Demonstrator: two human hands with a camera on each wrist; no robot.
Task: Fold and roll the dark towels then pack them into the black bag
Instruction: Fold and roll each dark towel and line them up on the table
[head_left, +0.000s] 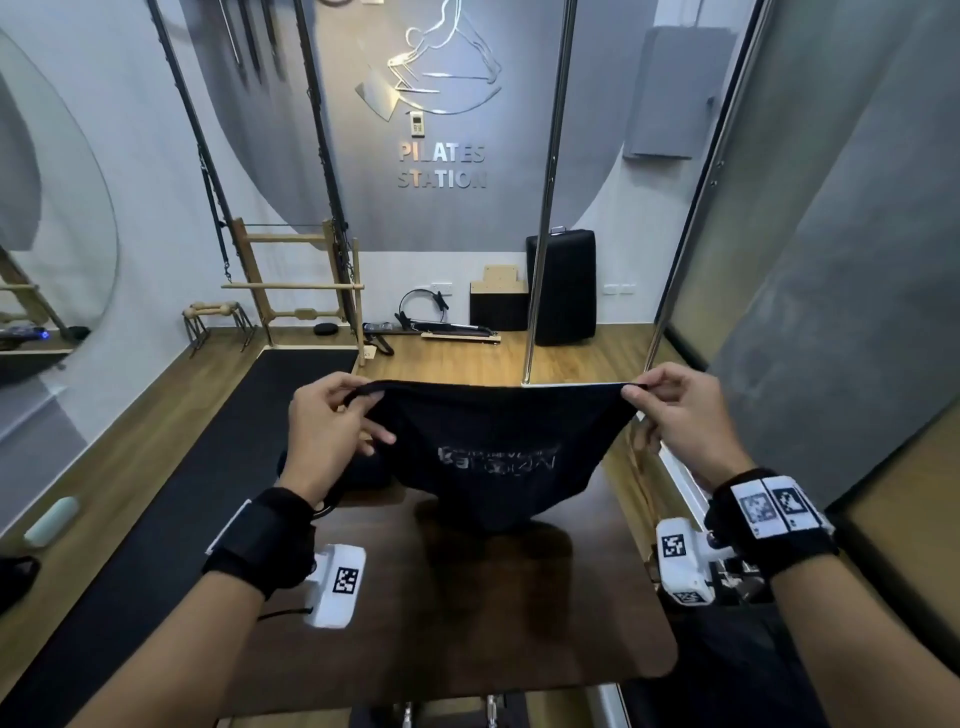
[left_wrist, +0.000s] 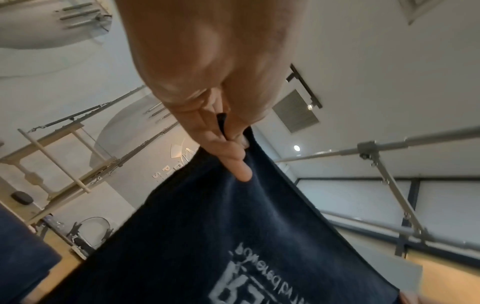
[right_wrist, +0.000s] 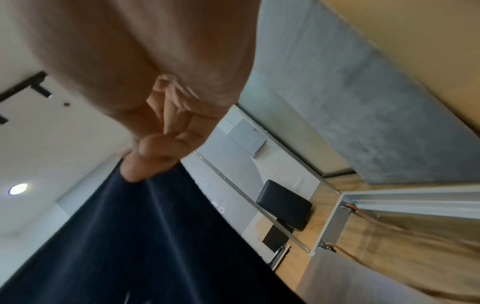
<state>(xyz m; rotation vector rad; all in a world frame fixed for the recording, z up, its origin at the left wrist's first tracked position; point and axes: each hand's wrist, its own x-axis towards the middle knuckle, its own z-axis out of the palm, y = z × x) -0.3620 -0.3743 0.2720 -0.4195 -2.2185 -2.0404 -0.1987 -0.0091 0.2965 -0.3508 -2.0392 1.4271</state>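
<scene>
It's a pilates studio, grey wall lettering ahead, and a glossy dark wooden table sits under the raised arms. On the left, the left hand pinches one top corner of the dark navy terry towel with pale printed lettering; the right hand pinches the other, so the cloth hangs stretched between them, its lower edge meeting the tabletop. Both grips are only fingertip pinches, so I'd guess a corner could slip and spoil the fold. A dark bundle lies behind the left wrist, crowding the laying space. Right of centre, a chrome upright pole stands close beyond. I can't spot the black bag.
</scene>
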